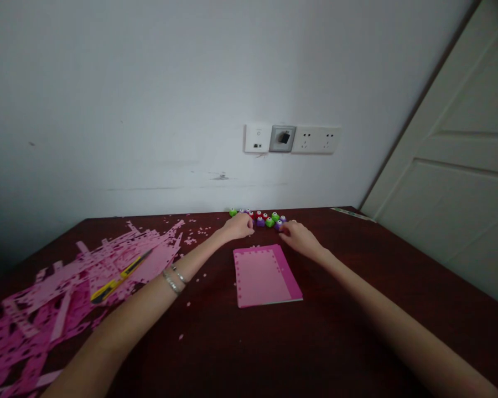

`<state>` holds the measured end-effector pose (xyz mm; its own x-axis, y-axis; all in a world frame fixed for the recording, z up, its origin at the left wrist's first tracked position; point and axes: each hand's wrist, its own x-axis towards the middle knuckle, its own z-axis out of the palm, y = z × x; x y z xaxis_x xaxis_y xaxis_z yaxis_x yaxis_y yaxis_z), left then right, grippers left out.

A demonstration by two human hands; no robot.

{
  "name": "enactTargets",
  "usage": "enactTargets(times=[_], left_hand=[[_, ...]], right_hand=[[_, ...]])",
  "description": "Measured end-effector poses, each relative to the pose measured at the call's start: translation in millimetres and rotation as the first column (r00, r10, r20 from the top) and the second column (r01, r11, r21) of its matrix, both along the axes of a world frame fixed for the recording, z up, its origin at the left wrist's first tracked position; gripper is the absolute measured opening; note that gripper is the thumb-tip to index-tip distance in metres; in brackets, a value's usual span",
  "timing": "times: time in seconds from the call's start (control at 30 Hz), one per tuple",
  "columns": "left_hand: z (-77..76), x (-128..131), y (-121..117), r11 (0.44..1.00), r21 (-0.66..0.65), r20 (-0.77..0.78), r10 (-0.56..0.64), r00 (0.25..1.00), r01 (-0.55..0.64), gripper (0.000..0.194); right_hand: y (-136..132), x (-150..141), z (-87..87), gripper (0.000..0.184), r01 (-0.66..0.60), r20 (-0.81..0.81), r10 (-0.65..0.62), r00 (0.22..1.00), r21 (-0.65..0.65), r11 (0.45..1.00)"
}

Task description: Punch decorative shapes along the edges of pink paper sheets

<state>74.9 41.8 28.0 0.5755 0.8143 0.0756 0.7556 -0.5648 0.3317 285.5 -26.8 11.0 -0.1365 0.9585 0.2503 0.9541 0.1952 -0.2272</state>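
Observation:
Small craft punches in green, purple and red, with white round tops, stand in a cluster against the wall; a green craft punch (269, 222) is near its middle. My left hand (238, 226) is at the cluster's left side, fingers curled in and closed. Whatever it may hold is hidden. At the right end, the closed fingertips of my right hand (299, 236) meet a purple craft punch (278, 225). Another white top shows partly behind that hand. Nearer me, between my forearms, lies a stack of pink paper sheets (259, 279) with small punched holes along its edges.
Punched pink paper strips (62, 296) are heaped on the left, with a yellow box cutter (118, 279) on top. Tiny pink cutouts (190, 241) dot the dark table (232, 354). A thin ruler-like strip (352, 214) lies far right. Sockets (315, 140) are on the wall.

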Motion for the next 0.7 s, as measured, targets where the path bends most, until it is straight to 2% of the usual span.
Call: enactTargets(times=[0.1, 0.2, 0.3, 0.53, 0.63, 0.7], left_hand=[[0.3, -28, -25, 0.980, -0.124, -0.023, -0.162, 0.987, 0.158, 0.018], [-5.9, -40, -47, 0.982, -0.134, -0.077, -0.146, 0.986, 0.135, 0.025], [-11.5, -40, -59, 0.988, -0.109, -0.090, -0.117, 0.989, 0.107, 0.032], [-14.4, -41, -68, 0.992, -0.052, -0.047, -0.119, 0.992, 0.116, 0.028], [-14.1, -52, -68, 0.994, -0.021, 0.012, -0.103, 0.995, 0.103, 0.025], [-12.1, -66, -66, 1.000, 0.011, 0.022, -0.024, 0.999, 0.024, 0.021]], right_hand=[[-20, -2, 0.1, 0.018, -0.269, -0.222, 0.243, 0.944, -0.094, 0.959], [-31, -7, -2.7, 0.028, -0.372, -0.292, 0.327, 0.899, -0.112, 0.921], [-32, -12, -6.7, 0.037, -0.379, -0.270, 0.334, 0.903, -0.135, 0.916], [-25, -17, -8.6, 0.033, -0.362, -0.233, 0.319, 0.919, -0.177, 0.915], [-21, -17, -9.5, 0.033, -0.353, -0.216, 0.309, 0.926, -0.212, 0.911], [-18, -18, -10.6, 0.034, -0.353, -0.190, 0.314, 0.930, -0.228, 0.907]])
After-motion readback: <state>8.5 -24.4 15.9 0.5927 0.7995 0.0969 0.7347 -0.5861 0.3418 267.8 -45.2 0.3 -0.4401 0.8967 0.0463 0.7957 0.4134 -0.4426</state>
